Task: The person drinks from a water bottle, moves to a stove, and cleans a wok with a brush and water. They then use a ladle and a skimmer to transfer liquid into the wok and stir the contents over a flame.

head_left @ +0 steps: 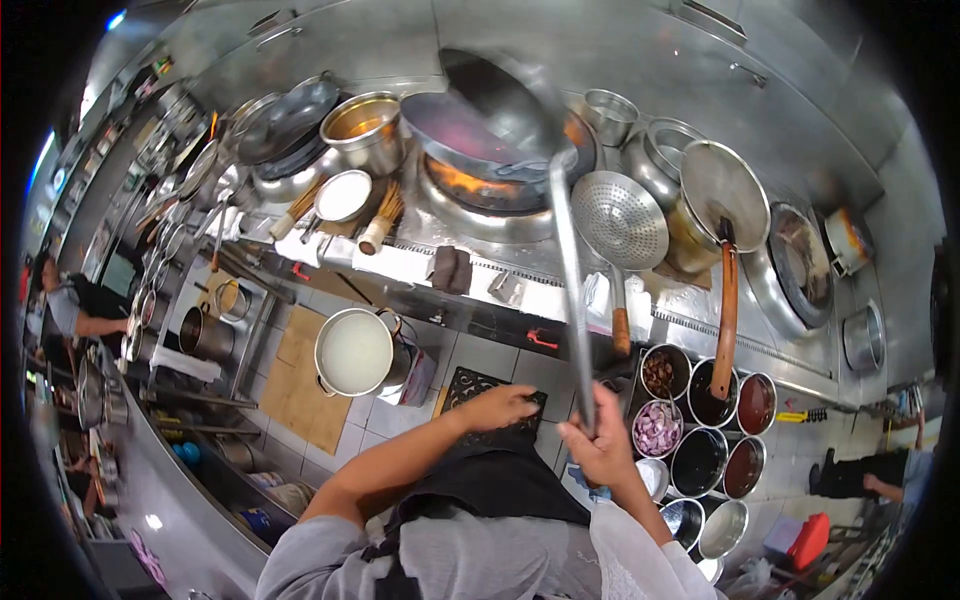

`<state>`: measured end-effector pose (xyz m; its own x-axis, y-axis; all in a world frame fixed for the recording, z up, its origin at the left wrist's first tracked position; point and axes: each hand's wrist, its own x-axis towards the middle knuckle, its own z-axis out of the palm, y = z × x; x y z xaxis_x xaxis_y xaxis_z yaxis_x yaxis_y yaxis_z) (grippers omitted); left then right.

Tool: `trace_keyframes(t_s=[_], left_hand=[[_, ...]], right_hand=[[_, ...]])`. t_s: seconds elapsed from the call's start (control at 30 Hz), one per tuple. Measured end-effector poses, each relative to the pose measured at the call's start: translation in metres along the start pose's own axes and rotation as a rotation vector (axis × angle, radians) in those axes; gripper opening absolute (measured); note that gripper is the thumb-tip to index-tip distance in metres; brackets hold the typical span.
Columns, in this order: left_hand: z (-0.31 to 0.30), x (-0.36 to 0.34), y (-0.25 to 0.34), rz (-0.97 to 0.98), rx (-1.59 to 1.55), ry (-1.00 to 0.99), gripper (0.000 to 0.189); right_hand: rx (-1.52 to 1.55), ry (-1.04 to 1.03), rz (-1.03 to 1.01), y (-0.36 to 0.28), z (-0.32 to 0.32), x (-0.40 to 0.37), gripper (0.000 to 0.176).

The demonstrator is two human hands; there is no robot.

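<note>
Held in my right hand [603, 438] is the handle of a long metal ladle [573, 290], whose upper end reaches the burner and is blurred. A dark wok [455, 130] sits tilted over orange flames, and a second dark, blurred round pan or bowl shape [505, 95] overlaps it. My left hand [497, 408] is in front of my body, away from the stove, with its fingers curled together; whether it holds something is hidden. Right of the wok lies a perforated strainer [620, 222] with a wooden-ended handle.
Several sauce and ingredient pots, one with chopped onion [657, 428], stand at my right. A mesh strainer [725, 195] rests on a pot. A pot of white liquid [356, 352] stands left. Other people [75, 310] are at the far left and right [880, 475].
</note>
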<state>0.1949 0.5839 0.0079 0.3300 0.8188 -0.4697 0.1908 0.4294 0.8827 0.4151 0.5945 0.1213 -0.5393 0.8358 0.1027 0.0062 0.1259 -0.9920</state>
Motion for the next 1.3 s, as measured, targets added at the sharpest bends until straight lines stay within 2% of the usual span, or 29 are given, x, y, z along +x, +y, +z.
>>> trace_keyframes(t_s=[0.03, 0.07, 0.13, 0.2, 0.23, 0.33, 0.37, 0.43, 0.47, 0.53, 0.57, 0.6, 0.67, 0.77, 0.87, 0.97, 1.03, 1.17, 1.27, 1.3], left_hand=[[-0.005, -0.02, -0.032, 0.045, 0.088, 0.094, 0.065], [-0.011, -0.043, -0.064, -0.019, 0.145, 0.173, 0.063], [-0.016, -0.098, -0.11, -0.113, 0.202, 0.346, 0.058], [-0.016, -0.175, -0.154, -0.229, 0.246, 0.595, 0.055], [-0.016, -0.212, -0.172, -0.323, 0.294, 0.741, 0.054], [-0.017, -0.304, -0.196, -0.356, 0.238, 0.999, 0.052], [-0.02, -0.332, -0.205, -0.37, 0.233, 1.082, 0.052], [-0.025, -0.39, -0.236, -0.359, 0.252, 1.241, 0.047], [-0.027, -0.417, -0.259, -0.267, 0.253, 1.349, 0.045], [-0.027, -0.468, -0.287, -0.333, 0.217, 1.505, 0.042], [-0.022, -0.491, -0.275, -0.385, 0.146, 1.52, 0.041], [-0.02, -0.51, -0.297, -0.385, 0.235, 1.563, 0.042], [-0.007, -0.534, -0.303, -0.446, 0.183, 1.561, 0.039], [-0.001, -0.537, -0.328, -0.454, 0.471, 1.555, 0.037], [-0.006, -0.532, -0.313, -0.637, 0.585, 1.388, 0.036], [-0.015, -0.531, -0.32, -0.638, 0.58, 1.35, 0.038], [-0.019, -0.531, -0.316, -0.582, 0.558, 1.4, 0.036], [-0.022, -0.536, -0.3, -0.54, 0.425, 1.418, 0.033], [-0.039, -0.554, -0.331, -0.371, 0.439, 1.48, 0.03], [-0.046, -0.563, -0.342, -0.296, 0.604, 1.525, 0.028]], right_hand=[[-0.064, -0.072, 0.008, -0.001, 0.008, 0.001, 0.068], [-0.128, -0.142, 0.015, -0.002, 0.017, 0.002, 0.068], [0.033, -0.278, 0.408, -0.022, 0.039, -0.002, 0.069], [-0.061, -0.415, 0.198, 0.027, 0.07, -0.02, 0.068], [-0.03, -0.496, 0.492, 0.002, 0.079, -0.017, 0.067], [0.014, -0.625, 0.705, 0.019, 0.106, -0.019, 0.064], [0.069, -0.608, 0.862, 0.036, 0.114, -0.023, 0.058], [-0.035, -0.588, 0.923, 0.07, 0.132, -0.028, 0.051], [-0.1, -0.559, 0.941, 0.085, 0.139, -0.032, 0.05], [-0.195, -0.468, 0.985, 0.131, 0.144, -0.045, 0.048], [-0.243, -0.42, 1.009, 0.154, 0.145, -0.056, 0.048], [-0.288, -0.354, 1.016, 0.176, 0.145, -0.067, 0.043], [-0.379, -0.228, 1.023, 0.214, 0.147, -0.091, 0.034], [-0.672, -0.328, 1.181, 0.25, 0.148, -0.126, 0.018], [-0.567, -0.187, 1.288, 0.31, 0.14, -0.175, 0.018], [-0.302, -0.041, 1.493, 0.294, 0.124, -0.215, 0.014], [-0.323, -0.493, 1.204, 0.307, 0.085, -0.246, 0.015], [-0.142, -0.291, 1.245, 0.334, 0.082, -0.263, 0.016], [0.022, -0.133, 1.264, 0.351, 0.085, -0.271, 0.022], [-0.085, -0.163, 1.257, 0.341, 0.093, -0.259, 0.02]])
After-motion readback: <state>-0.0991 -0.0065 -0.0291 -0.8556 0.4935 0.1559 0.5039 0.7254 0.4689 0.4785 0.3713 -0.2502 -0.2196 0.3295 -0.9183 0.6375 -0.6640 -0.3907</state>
